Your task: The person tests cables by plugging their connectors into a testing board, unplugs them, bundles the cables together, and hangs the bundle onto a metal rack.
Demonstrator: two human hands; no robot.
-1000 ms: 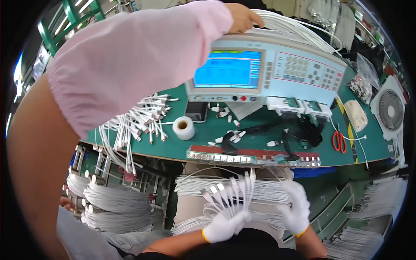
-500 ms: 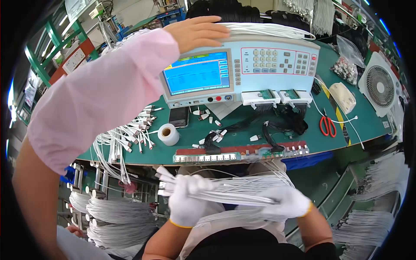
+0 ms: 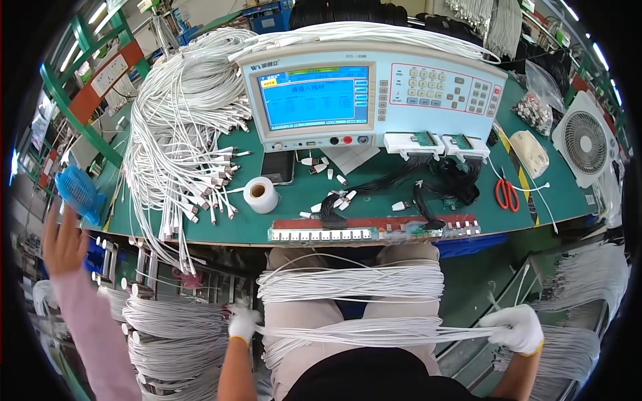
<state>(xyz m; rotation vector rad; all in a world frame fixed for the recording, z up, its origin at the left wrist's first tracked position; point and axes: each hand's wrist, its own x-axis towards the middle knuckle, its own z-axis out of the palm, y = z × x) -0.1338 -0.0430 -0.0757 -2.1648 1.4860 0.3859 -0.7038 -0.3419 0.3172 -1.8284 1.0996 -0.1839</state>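
Note:
Two bundles of white cables lie across my lap, a far bundle over the thighs and a near bundle closer to my body. My right hand, in a white glove with a yellow cuff, is closed round the right end of the near bundle, which stretches out straight. At its left end my gloved left hand grips the cables. Its fingers and the cable ends there are smeared by motion. A test instrument with a lit blue screen stands on the bench, behind a connector strip at the front edge.
A co-worker's hand and pink sleeve are at far left, beside a small blue fan. Loose white cables cover the bench's left. A tape roll, red scissors and a white fan stand or lie rightward. Racked cables hang beside me.
My hands have moved apart and lower, drawing a bundle out across my lap; the far bundle now lies over my thighs. The co-worker's arm has withdrawn from the instrument to the far left.

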